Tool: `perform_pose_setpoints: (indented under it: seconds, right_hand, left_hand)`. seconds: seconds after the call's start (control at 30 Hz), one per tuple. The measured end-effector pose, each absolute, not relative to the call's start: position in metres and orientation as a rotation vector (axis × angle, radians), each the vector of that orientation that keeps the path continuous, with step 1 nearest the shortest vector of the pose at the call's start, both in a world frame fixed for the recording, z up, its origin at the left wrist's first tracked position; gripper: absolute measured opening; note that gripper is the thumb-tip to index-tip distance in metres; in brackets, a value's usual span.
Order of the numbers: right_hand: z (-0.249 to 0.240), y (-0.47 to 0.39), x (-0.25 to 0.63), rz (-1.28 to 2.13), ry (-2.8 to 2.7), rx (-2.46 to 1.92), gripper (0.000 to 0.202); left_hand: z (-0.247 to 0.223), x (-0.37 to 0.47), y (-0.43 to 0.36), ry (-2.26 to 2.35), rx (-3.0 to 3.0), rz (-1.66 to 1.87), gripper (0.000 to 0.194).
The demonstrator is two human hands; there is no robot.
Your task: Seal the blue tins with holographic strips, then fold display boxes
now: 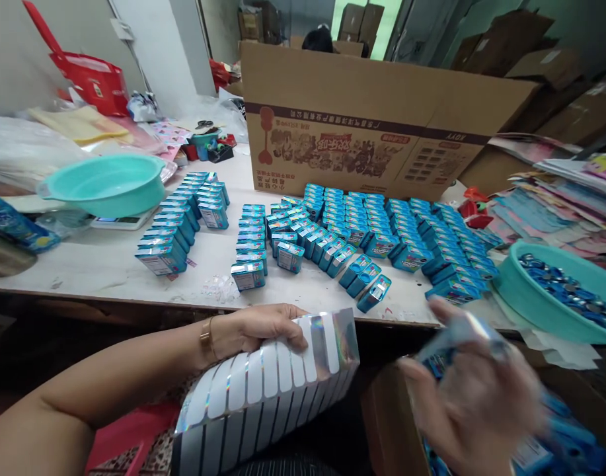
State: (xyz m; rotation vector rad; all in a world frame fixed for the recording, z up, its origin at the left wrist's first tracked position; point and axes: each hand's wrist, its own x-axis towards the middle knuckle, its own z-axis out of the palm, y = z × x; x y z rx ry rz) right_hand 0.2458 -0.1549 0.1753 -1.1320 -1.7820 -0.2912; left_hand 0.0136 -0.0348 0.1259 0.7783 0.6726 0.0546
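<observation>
My left hand (270, 330) grips a long strip of stickers (253, 383), its thumb pressing on top. Rows of pale labels with shiny holographic gaps run along the strip, which bends down over my lap. Motion blurs my right hand (481, 390), held at the right above an open cardboard box (392, 423). Across its fingers lies a clear, shiny sticker (474, 327), also smeared. Blue small packs (570, 430) fill the box below that hand. On the table beyond both hands stand rows of small blue boxes (290, 256), some of them leaning.
A large printed carton (332, 86) stands behind the rows. One turquoise basin (104, 185) rests at the left; another basin (515, 297) at the right holds blue-and-silver pieces. Stacked papers (565, 205) lie far right. A red basket (94, 86) sits back left. A person's head (318, 39) shows behind the carton.
</observation>
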Motion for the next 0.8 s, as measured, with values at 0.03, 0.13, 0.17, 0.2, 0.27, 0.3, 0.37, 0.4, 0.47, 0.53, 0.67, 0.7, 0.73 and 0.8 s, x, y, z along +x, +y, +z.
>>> perform_pose_setpoints:
  seconds: [0.03,0.13,0.17,0.2,0.27,0.3,0.37,0.4,0.47,0.53,0.67,0.7,0.73,0.8]
  right_hand:
    - [0.172,-0.148,0.241,-0.270,-1.903,-1.160,0.061]
    - [0.147,-0.129,0.228,-0.239,-2.227,-1.100,0.053]
    - [0.137,-0.126,0.226,-0.261,-2.290,-1.056,0.052]
    - [0.127,-0.124,0.225,-0.291,-2.325,-1.031,0.051]
    - [0.111,-0.124,0.226,-0.336,-2.354,-1.022,0.048]
    - [0.106,-0.124,0.226,-0.347,-2.353,-1.034,0.047]
    - [0.101,-0.124,0.226,-0.357,-2.334,-1.047,0.047]
    - [0.101,-0.124,0.226,-0.361,-2.326,-1.040,0.047]
    - [0.106,-0.125,0.226,-0.368,-2.328,-1.009,0.046]
    - [0.118,-0.129,0.228,-0.367,-2.342,-0.988,0.039]
    - [0.156,-0.148,0.246,-0.317,-2.254,-1.109,0.023]
    - [0.165,-0.151,0.251,-0.317,-2.165,-1.155,0.022]
    - [0.173,-0.154,0.255,-0.324,-2.058,-1.188,0.024]
    - [0.181,-0.154,0.258,-0.321,-1.870,-1.206,0.041]
  left_hand:
    - [0.129,0.017,-0.037,0.674,0.797,0.045,0.036]
    - [0.139,0.026,-0.044,0.653,0.862,0.047,0.029]
    - [0.141,0.027,-0.046,0.636,0.876,0.058,0.024]
    - [0.143,0.028,-0.047,0.621,0.884,0.066,0.022]
    - [0.143,0.028,-0.049,0.607,0.881,0.075,0.023]
    - [0.143,0.027,-0.049,0.613,0.876,0.072,0.026]
    - [0.141,0.026,-0.049,0.632,0.870,0.060,0.028]
    - [0.140,0.026,-0.049,0.632,0.869,0.058,0.028]
    - [0.139,0.025,-0.046,0.611,0.863,0.068,0.032]
    - [0.136,0.021,-0.040,0.588,0.846,0.080,0.043]
    - [0.125,0.008,-0.024,0.598,0.789,0.086,0.069]
    - [0.122,0.005,-0.021,0.601,0.776,0.086,0.075]
    - [0.119,0.003,-0.019,0.604,0.767,0.083,0.080]
    - [0.117,0.002,-0.019,0.598,0.765,0.063,0.086]
